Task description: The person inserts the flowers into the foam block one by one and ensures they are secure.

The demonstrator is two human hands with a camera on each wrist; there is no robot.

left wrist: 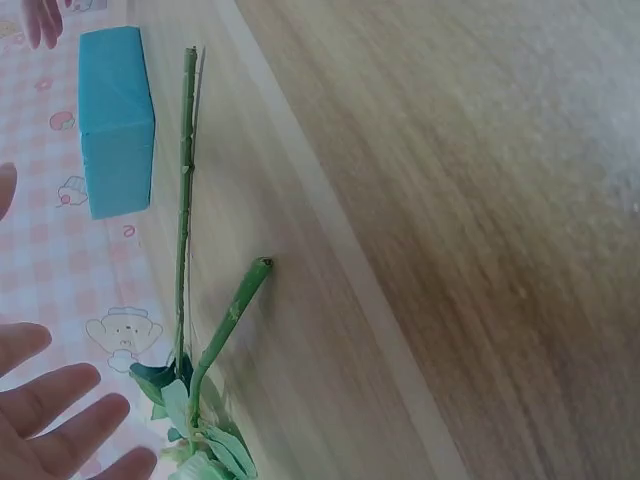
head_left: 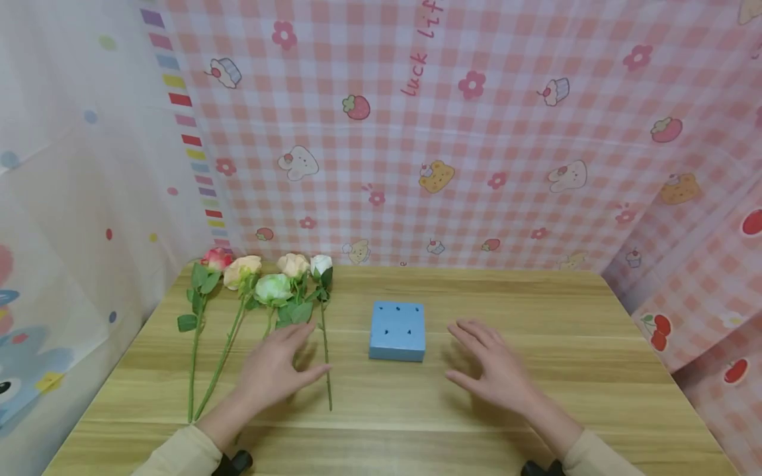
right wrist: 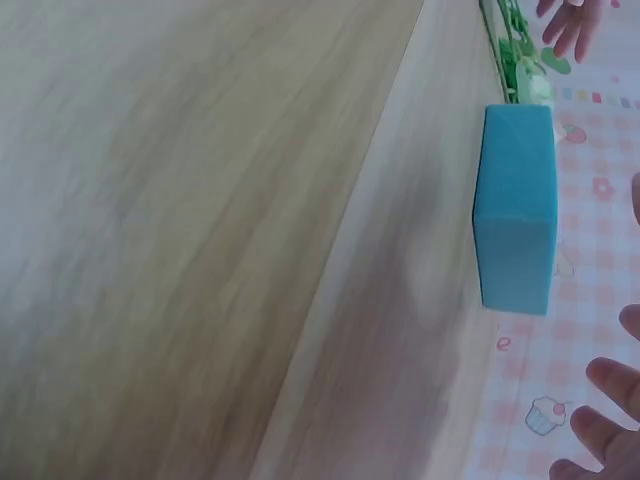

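A blue square block with several small holes in its top sits mid-table. To its left, my left hand hovers over the flower stems, fingers spread and holding nothing. My right hand is held over the table to the block's right, also bare, with fingers apart. Several artificial flowers lie at the left: a red-pink rose, a peach rose, another peach rose, a pale green flower and a white rose. My left hand partly hides the green flower's stem.
The wooden table meets a pink checked cloth hanging behind it. White printed cloth hangs along the left side, and cherry-print cloth along the right. Dark straps show at both wrists.
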